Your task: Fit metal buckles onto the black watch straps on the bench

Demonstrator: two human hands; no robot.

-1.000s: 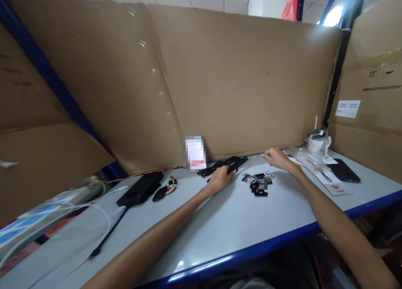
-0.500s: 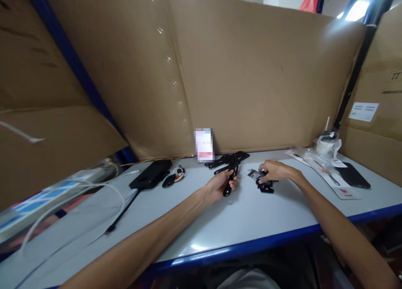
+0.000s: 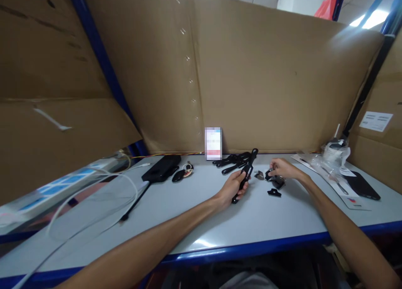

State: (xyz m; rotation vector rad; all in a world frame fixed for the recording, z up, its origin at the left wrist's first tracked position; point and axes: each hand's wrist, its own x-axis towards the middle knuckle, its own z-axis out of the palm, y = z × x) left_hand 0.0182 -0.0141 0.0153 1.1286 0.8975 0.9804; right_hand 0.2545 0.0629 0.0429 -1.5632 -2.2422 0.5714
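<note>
I have the left hand [image 3: 234,189] clamped around a black tool [image 3: 250,168] over the desk [image 3: 194,209], the right hand [image 3: 284,169] pinching a small black piece [image 3: 268,174] nearby. They look unjoined; other black tools [image 3: 232,160] and a loose plate [image 3: 274,192] remain untouched.

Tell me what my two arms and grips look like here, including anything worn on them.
Both are bare human hands: the ungloved left grip and the ungloved right grip. The tapering left forearm and tapering right forearm have no sleeve in view, and no watch, bracelet, cable or marking shows. The fingers are too small to rule out a ring.
</note>
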